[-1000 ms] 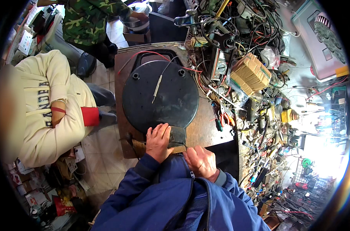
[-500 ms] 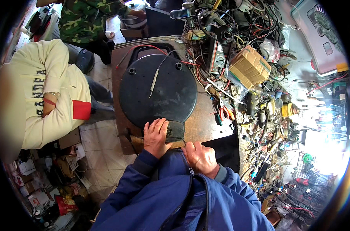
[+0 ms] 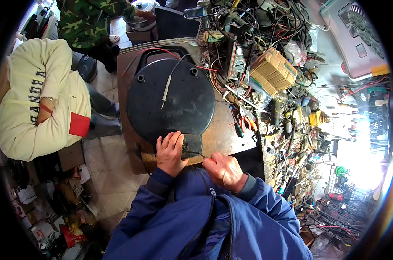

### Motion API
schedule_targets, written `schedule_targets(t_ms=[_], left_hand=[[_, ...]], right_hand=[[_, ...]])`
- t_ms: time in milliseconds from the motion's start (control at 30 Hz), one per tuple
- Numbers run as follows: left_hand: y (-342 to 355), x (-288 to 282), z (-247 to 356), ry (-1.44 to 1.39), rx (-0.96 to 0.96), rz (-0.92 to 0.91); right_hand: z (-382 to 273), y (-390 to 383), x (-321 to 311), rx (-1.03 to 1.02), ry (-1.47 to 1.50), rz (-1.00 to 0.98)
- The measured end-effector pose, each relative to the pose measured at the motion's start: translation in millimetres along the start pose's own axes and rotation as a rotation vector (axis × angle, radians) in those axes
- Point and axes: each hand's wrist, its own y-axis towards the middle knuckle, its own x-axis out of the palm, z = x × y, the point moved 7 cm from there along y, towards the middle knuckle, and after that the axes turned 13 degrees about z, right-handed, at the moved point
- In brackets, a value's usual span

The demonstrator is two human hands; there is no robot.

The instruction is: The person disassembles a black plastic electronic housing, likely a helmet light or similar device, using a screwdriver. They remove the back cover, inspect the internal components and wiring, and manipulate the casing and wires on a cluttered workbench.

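Note:
A round black appliance (image 3: pixel 183 108) with a loop handle at its far side lies on the brown table, two small round feet facing up. My left hand (image 3: pixel 169 154) rests flat with fingers extended on its near end, beside a small label. My right hand (image 3: pixel 226 172) is closed around a screwdriver (image 3: pixel 211 160); a bit of red handle shows. Its thin dark shaft points left at the near edge of the appliance, and the tip's exact contact is unclear. A pale pen-like probe (image 3: pixel 166 92) with a wire lies across the appliance.
Red-handled pliers (image 3: pixel 247 121) lie right of the appliance. Beyond them are a multimeter (image 3: pixel 238 65), a cardboard box (image 3: pixel 273 71) and heaped tools and cables. At left stands a person in a cream hoodie (image 3: pixel 36 99); another wears camouflage (image 3: pixel 90 21).
My right hand has shifted slightly right, and the screwdriver's red handle and shaft now show. The left hand stays on the appliance. The whole view has moved a little.

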Motion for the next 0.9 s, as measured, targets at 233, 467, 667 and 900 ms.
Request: schedule_targets(t_ms=[233,467,667,900], left_hand=[[1,-2,-4,0.005,-0.004,0.026],[-7,4,-9,-0.007,-0.034,0.018],[-7,2,-13,-0.050,-0.062,0.002],[-8,4,-16,-0.055,-0.084,-0.009]], right_hand=[[-5,-2,7,0.242,-0.096,-0.130],[14,16,31,0.496,-0.105,-0.622],[21,23,39,0.629,-0.211,-0.662],[6,18,43,0.430,-0.276,-0.713]])
